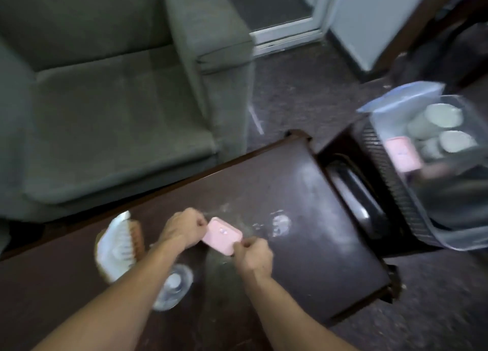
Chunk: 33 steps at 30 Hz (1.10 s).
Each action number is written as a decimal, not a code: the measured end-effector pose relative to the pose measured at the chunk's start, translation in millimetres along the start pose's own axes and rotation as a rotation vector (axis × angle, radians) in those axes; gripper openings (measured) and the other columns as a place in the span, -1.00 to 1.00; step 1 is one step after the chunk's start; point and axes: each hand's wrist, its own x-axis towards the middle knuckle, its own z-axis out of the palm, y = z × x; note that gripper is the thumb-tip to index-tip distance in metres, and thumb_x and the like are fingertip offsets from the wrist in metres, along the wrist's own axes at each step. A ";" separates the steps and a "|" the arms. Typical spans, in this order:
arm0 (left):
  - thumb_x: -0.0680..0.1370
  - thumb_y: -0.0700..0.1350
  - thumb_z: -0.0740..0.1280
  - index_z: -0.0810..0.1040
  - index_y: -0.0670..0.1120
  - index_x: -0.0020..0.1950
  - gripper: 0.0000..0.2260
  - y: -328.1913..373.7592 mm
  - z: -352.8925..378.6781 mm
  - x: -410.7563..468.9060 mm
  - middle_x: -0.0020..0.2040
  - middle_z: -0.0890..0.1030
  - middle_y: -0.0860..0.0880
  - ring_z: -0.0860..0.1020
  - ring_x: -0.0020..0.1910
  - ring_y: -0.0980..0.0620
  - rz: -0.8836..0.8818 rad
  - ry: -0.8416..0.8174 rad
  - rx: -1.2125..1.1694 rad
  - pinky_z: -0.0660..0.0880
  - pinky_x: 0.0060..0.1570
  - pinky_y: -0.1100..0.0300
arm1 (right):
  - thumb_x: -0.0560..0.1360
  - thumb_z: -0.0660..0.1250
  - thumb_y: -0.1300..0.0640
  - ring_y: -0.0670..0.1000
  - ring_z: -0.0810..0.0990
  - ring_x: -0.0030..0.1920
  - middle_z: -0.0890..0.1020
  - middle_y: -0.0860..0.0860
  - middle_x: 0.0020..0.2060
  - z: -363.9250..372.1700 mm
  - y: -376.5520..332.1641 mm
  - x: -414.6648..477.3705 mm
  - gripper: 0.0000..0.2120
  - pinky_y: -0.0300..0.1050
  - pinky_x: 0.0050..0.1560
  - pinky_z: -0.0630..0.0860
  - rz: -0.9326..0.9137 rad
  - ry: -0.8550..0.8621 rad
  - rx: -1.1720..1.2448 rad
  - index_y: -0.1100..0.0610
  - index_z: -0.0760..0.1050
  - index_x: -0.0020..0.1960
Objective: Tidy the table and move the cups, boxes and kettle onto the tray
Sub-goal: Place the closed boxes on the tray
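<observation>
Hands, left hand (182,228) and right hand (252,255), pinch pink box (221,235).

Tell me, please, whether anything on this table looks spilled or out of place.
Yes: whitish smears mark the dark table just right of the pink box pinched by the left hand and right hand, like spilled powder or residue.

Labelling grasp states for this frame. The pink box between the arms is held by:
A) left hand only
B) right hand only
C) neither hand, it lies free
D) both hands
D: the left hand grips the left end of the pink box, and the right hand pinches its near right edge.
</observation>
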 end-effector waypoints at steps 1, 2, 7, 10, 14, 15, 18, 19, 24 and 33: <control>0.55 -0.11 0.34 0.74 0.03 -0.02 -0.83 10.2 -4.2 2.0 0.01 0.76 -0.03 0.71 0.06 -0.10 0.030 -0.021 0.013 0.56 0.06 0.15 | 0.50 0.40 0.05 0.08 0.71 0.09 0.75 0.07 0.03 -9.4 0.0 1.2 -0.80 -0.19 0.09 0.57 -0.002 0.027 0.055 0.07 0.70 0.07; 0.54 -0.10 0.36 0.73 0.04 -0.05 -0.85 23.9 -9.4 3.2 -0.03 0.76 -0.01 0.72 0.03 -0.10 0.064 -0.031 0.020 0.57 0.03 0.15 | 0.49 0.41 0.05 0.04 0.72 0.06 0.76 0.04 -0.01 -21.0 -0.7 2.7 -0.81 -0.23 0.05 0.55 -0.012 0.052 0.117 0.08 0.71 0.04; 0.56 -0.08 0.40 0.75 0.04 0.05 -0.85 130.9 -39.5 11.6 0.07 0.76 0.03 0.69 0.12 -0.07 0.330 0.075 -0.011 0.56 0.09 0.14 | 0.48 0.48 0.02 -0.15 0.64 -0.21 0.70 -0.14 -0.29 -104.7 -27.0 18.5 -0.86 -0.30 -0.10 0.46 -0.119 0.273 0.358 0.06 0.73 -0.04; 0.59 -0.06 0.38 0.73 0.05 0.15 -0.81 214.9 -53.0 14.8 0.17 0.74 -0.01 0.65 0.22 -0.10 0.513 0.186 -0.025 0.54 0.20 0.05 | 0.51 0.46 0.04 -0.04 0.70 -0.08 0.75 -0.08 -0.18 -166.8 -52.3 31.5 -0.85 -0.16 0.03 0.56 -0.209 0.465 0.485 0.07 0.74 -0.01; 0.59 -0.03 0.37 0.73 0.05 0.16 -0.80 313.6 -66.9 15.7 0.12 0.75 -0.04 0.66 0.18 -0.14 0.692 0.282 -0.037 0.56 0.19 0.02 | 0.54 0.40 0.06 0.05 0.72 -0.04 0.72 -0.07 -0.16 -234.3 -79.1 49.3 -0.82 -0.10 0.05 0.58 -0.269 0.605 0.633 0.03 0.73 0.07; 0.59 -0.03 0.38 0.73 0.06 0.16 -0.80 333.6 -68.8 15.7 0.11 0.75 -0.03 0.66 0.17 -0.14 0.718 0.291 -0.032 0.56 0.19 0.02 | 0.53 0.38 0.06 0.08 0.71 -0.08 0.72 -0.07 -0.17 -246.7 -82.5 53.4 -0.83 -0.01 0.04 0.62 -0.277 0.619 0.664 0.00 0.72 0.05; 0.59 -0.01 0.37 0.73 0.09 0.15 -0.80 382.3 -70.9 17.7 0.11 0.75 -0.04 0.66 0.16 -0.15 0.758 0.288 0.017 0.55 0.21 0.02 | 0.49 0.33 0.12 0.11 0.69 -0.14 0.71 -0.01 -0.14 -272.5 -86.9 64.1 -0.82 0.14 0.03 0.65 -0.270 0.632 0.712 -0.01 0.67 0.02; 0.59 -0.02 0.36 0.74 0.09 0.13 -0.81 395.4 -69.7 18.9 0.11 0.75 -0.04 0.65 0.16 -0.15 0.761 0.277 0.037 0.55 0.21 0.01 | 0.47 0.31 0.15 0.09 0.68 -0.09 0.71 0.02 -0.07 -278.6 -87.4 66.7 -0.73 0.10 0.08 0.63 -0.256 0.620 0.710 -0.02 0.67 0.10; 0.58 -0.06 0.33 0.75 0.06 0.07 -0.80 434.7 -56.1 29.8 0.03 0.74 -0.08 0.64 0.11 -0.19 0.736 0.200 0.168 0.56 0.16 -0.02 | 0.44 0.22 0.18 0.08 0.58 0.27 0.65 0.01 0.23 -295.2 -87.0 76.9 -0.45 0.06 0.35 0.49 -0.209 0.564 0.713 -0.13 0.56 0.39; 0.59 0.03 0.35 0.74 0.17 0.08 -0.82 451.9 -38.6 48.5 0.02 0.75 -0.01 0.65 0.12 -0.13 0.691 0.145 0.149 0.57 0.20 -0.01 | 0.46 0.26 0.19 0.14 0.57 0.17 0.65 0.04 0.11 -298.7 -76.2 87.4 -0.58 0.09 0.31 0.48 -0.144 0.494 0.611 -0.02 0.59 0.29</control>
